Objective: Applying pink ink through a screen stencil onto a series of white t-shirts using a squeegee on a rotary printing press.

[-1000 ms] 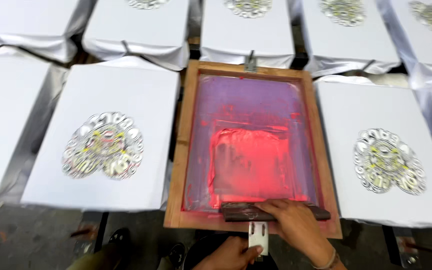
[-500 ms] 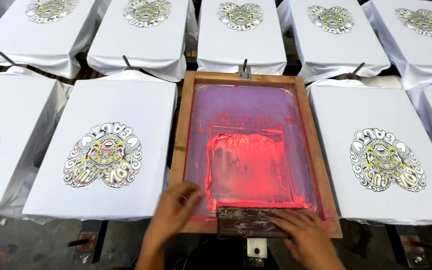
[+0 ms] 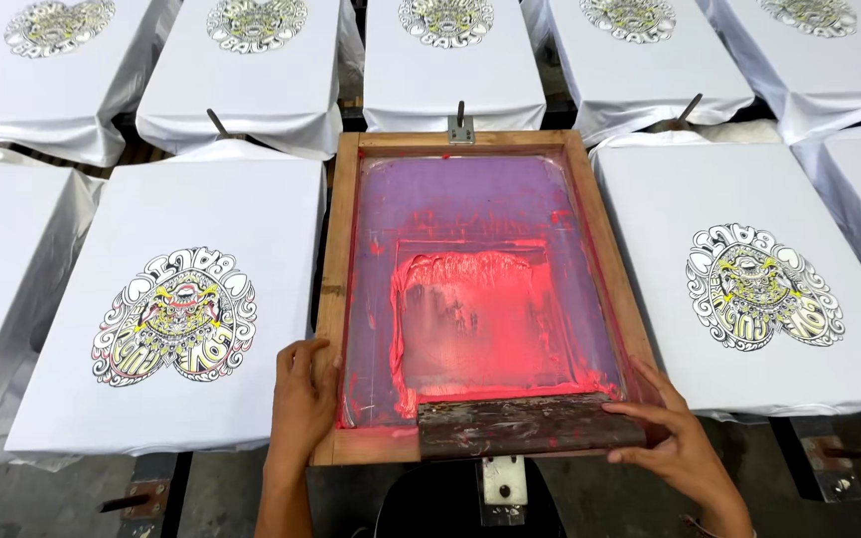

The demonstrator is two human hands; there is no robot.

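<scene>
A wooden-framed printing screen (image 3: 337, 249) lies flat in the middle, its purple mesh smeared with red ink (image 3: 490, 319). A dark, ink-stained squeegee (image 3: 525, 423) rests across the screen's near edge. My left hand (image 3: 303, 394) grips the frame's near left corner, fingers over the wood. My right hand (image 3: 675, 438) holds the squeegee's right end, fingers on top of it and against the frame's near right corner.
White shirts on flat boards surround the screen: one at the left (image 3: 181, 299) and one at the right (image 3: 749, 279), both with a round multicolour print. A further row of printed shirts (image 3: 450, 50) lies behind. A metal clamp (image 3: 460, 125) holds the frame's far edge.
My left hand came up from below and took hold of the frame's left corner. My right hand slid from the squeegee's middle to its right end. The view tilted further forward.
</scene>
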